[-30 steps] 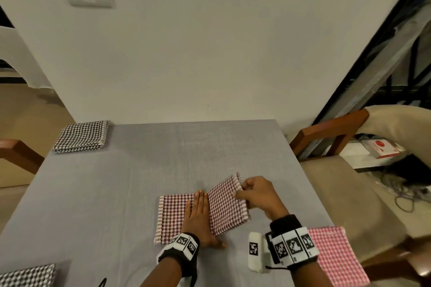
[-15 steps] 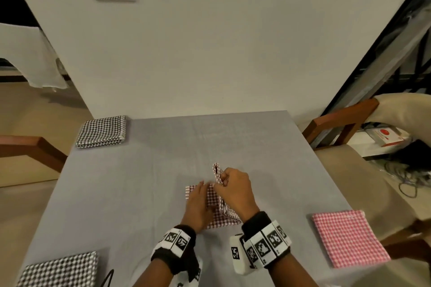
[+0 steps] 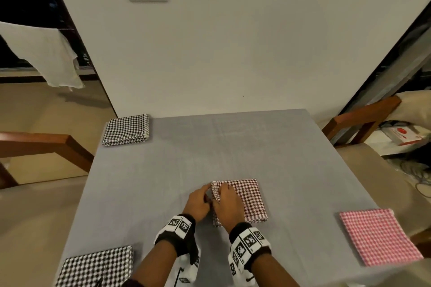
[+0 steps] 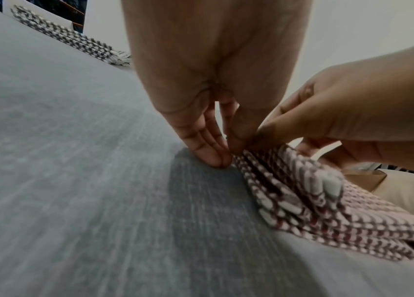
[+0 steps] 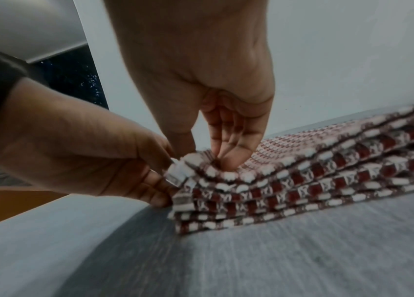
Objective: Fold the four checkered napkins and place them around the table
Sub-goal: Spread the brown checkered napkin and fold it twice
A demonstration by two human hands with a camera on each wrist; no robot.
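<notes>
Since half a second ago, the flap that the right hand [image 3: 227,202] held upright has come down, and the dark red and white checkered cloth napkin [image 3: 247,200] now lies as a folded square near the middle of the grey cloth-covered table [image 3: 233,147], toward its near edge. Both hands meet at the napkin's left corner: the right hand's thumb and fingers pinch the top layers there, while the left hand [image 3: 198,202] has its fingers [image 4: 210,154] curled against the stacked edges, pinching the same corner.

A folded black and white checkered napkin [image 3: 127,129] sits at the table's far left corner, another black and white checkered napkin [image 3: 98,265] at the near left corner, and a folded pink and white checkered napkin [image 3: 377,235] by the right edge.
</notes>
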